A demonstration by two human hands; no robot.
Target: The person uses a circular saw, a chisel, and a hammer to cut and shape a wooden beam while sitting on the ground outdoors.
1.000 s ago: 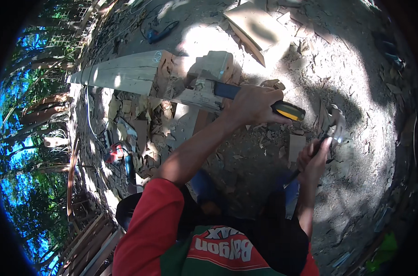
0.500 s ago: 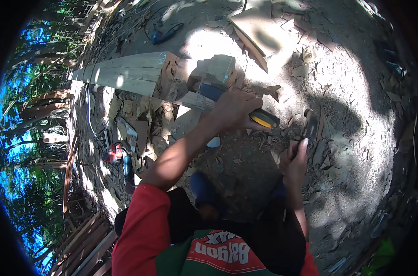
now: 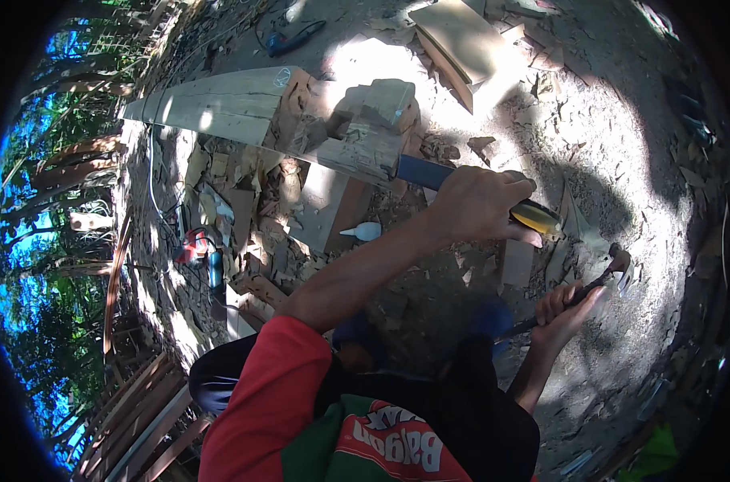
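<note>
My left hand (image 3: 477, 205) is closed around a chisel (image 3: 423, 172) with a dark blue blade and a yellow-and-black handle. The blade's tip meets the near right end of a thick wooden beam (image 3: 212, 108), beside its cut, notched part; whether it bites in cannot be made out. Lower right, my right hand (image 3: 570, 315) grips a hammer (image 3: 619, 259) by its dark handle, the head pointing away from me. Hammer and chisel are apart.
Wood chips and offcuts litter the dirt ground. A small white bottle (image 3: 367, 231) lies by a flat board. Beyond the beam are a wooden block (image 3: 461, 44) and a blue corded tool (image 3: 281, 42). A red tool (image 3: 192, 245) lies left. My blue shoes are below.
My left hand and the chisel have moved right, drawing the blade from beside the notch to the beam's end. My right hand has carried the hammer right and nearer to me.
</note>
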